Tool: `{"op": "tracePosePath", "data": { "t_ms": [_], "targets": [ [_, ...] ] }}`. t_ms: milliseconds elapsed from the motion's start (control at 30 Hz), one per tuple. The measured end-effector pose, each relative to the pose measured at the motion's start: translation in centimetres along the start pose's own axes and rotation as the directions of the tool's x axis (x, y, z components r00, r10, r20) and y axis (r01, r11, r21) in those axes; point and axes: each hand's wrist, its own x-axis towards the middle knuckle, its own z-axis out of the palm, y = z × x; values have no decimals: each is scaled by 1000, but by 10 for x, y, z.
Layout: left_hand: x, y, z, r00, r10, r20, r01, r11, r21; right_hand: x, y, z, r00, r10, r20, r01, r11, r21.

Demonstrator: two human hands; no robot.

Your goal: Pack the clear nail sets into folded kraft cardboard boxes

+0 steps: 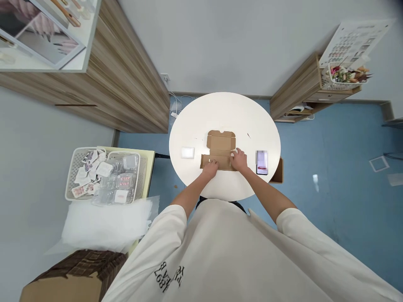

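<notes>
An unfolded brown cardboard box (221, 141) lies on the round white table (195, 117), its tabbed lid panel spread toward the wall. At the near panel's left part, my left hand (210, 168) has its fingers bent and pressed together on the cardboard. My right hand (239, 160) is closed at the right end, gripping the side flap; its fingertips are partly hidden. Left of the box sits a small white packet (187, 152). A phone (262, 162) with a lit screen lies to the right of my right hand.
On my left, white baskets (69, 176) hold clear plastic cases and printed cards. Translucent sheets (103, 224) and stacked brown cardboard (63, 285) lie nearer. A wooden cabinet (132, 71) stands at back left, a shelf unit (297, 90) with a flower basket (346, 79) at back right.
</notes>
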Motion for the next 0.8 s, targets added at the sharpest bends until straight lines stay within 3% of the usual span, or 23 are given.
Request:
{"op": "tracePosePath", "data": {
  "t_ms": [67,200,333,433,567,700,733,800],
  "targets": [
    [-1,0,1,1000,-12,-17,12,1000,-4,22,-1,0,997,66,-37,-64,996,56],
    [-1,-1,3,999,-40,-27,40,999,-10,51,0,6,992,123,13,-122,961,250],
    [1,-1,1,999,-52,-7,52,999,-14,52,6,12,967,254,-5,-229,879,418],
    [3,0,0,998,-55,-16,54,998,-22,46,11,12,958,285,-31,-241,858,454],
    [5,0,0,998,-57,-11,57,998,-7,37,11,5,973,230,15,-216,888,406],
    [2,0,-2,998,-70,0,70,997,23,19,-6,-4,981,176,-87,-158,971,181],
    [0,0,-3,998,-67,-5,67,997,22,12,-12,-5,992,107,-70,-98,987,129],
    [-2,0,-5,998,-63,-9,63,998,7,-1,-23,-4,995,-46,87,39,996,80]
  ]
}}
